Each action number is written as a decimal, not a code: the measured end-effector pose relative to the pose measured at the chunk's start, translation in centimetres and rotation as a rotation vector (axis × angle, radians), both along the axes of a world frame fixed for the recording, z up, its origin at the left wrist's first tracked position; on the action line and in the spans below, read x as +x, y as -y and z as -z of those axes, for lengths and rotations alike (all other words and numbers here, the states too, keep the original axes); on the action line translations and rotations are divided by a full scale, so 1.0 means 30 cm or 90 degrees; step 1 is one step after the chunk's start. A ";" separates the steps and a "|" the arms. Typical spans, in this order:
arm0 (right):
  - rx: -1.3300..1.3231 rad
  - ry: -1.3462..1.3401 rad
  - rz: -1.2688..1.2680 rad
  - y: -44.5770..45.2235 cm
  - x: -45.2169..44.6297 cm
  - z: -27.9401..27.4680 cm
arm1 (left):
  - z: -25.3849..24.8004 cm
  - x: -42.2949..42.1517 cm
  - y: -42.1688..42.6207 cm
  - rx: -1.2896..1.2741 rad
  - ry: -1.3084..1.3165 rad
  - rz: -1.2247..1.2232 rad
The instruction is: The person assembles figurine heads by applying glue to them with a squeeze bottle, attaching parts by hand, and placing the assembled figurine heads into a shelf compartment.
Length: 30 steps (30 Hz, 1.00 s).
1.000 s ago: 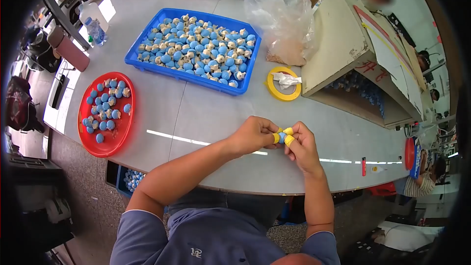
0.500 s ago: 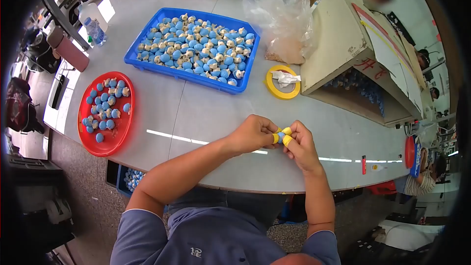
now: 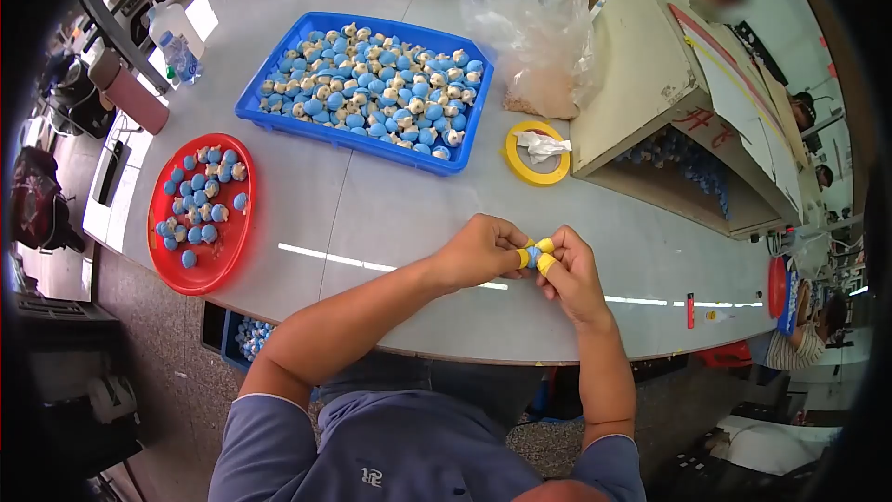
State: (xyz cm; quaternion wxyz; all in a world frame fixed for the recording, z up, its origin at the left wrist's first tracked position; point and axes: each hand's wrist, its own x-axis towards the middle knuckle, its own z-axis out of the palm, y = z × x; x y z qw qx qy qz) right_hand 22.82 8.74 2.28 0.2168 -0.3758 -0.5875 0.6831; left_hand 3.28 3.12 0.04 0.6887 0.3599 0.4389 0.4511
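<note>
Over the table's front part, my left hand (image 3: 480,251) and my right hand (image 3: 570,274) meet fingertip to fingertip. Yellow tape wraps the thumb and index tips of both. Pinched between these tips is a small blue piece (image 3: 533,257), mostly covered by the fingers. It resembles the little blue-and-cream toy figures in the large blue tray (image 3: 351,141) beyond my hands, which is heaped with them. More such figures (image 3: 197,195) lie loosely on a red oval plate (image 3: 214,271) to the left.
A yellow tape roll (image 3: 536,178) with crumpled paper lies behind my hands. To its right stands a worn box (image 3: 641,84) with blue pieces inside. A plastic bag (image 3: 534,37), a pink bottle (image 3: 130,93) and a red lighter (image 3: 690,310) are on the table. One person sits behind the box.
My hands stay in nearly the same place, with the fingertips shifting slightly around the small blue piece. The trays and other objects have not moved on the table.
</note>
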 end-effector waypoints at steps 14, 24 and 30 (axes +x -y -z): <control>0.031 0.019 0.008 0.005 -0.010 0.010 | -0.013 0.002 -0.001 -0.009 -0.029 -0.006; 0.052 0.033 0.016 0.010 -0.012 0.014 | 0.017 0.012 -0.003 -0.002 -0.031 -0.013; 0.085 0.025 0.006 0.010 -0.009 0.020 | 0.010 0.019 0.006 0.024 -0.057 -0.020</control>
